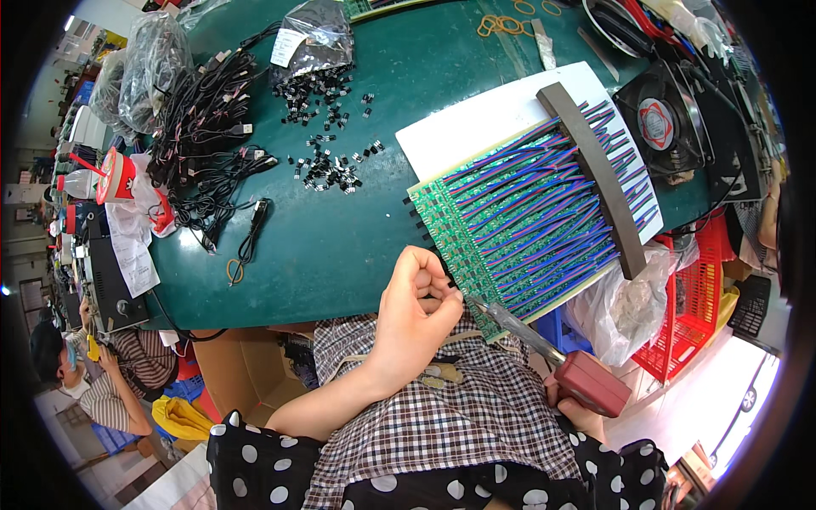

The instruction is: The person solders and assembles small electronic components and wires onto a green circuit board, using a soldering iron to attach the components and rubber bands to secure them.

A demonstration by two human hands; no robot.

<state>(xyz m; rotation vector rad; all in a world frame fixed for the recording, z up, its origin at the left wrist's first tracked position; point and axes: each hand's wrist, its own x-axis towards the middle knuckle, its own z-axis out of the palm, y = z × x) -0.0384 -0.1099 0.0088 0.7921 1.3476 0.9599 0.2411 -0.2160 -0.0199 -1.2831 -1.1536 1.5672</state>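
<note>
Left hand (415, 314) at left edge of green board (442, 225), fingers pinching small black part (451, 284). Right fingers (580, 415) around red tool (592, 384). Bench (340, 246) roomy left of board.

Tool (544, 347): mtl shaft (527, 334), matt plstc handle (592, 384); tabletop (340, 238) smooth, semi-gloss.

Wired circuit boards (466, 246), a soldering iron (586, 380) and a bench (327, 263) heaped with cables (204, 123) mark this as an electronics workshop.
</note>
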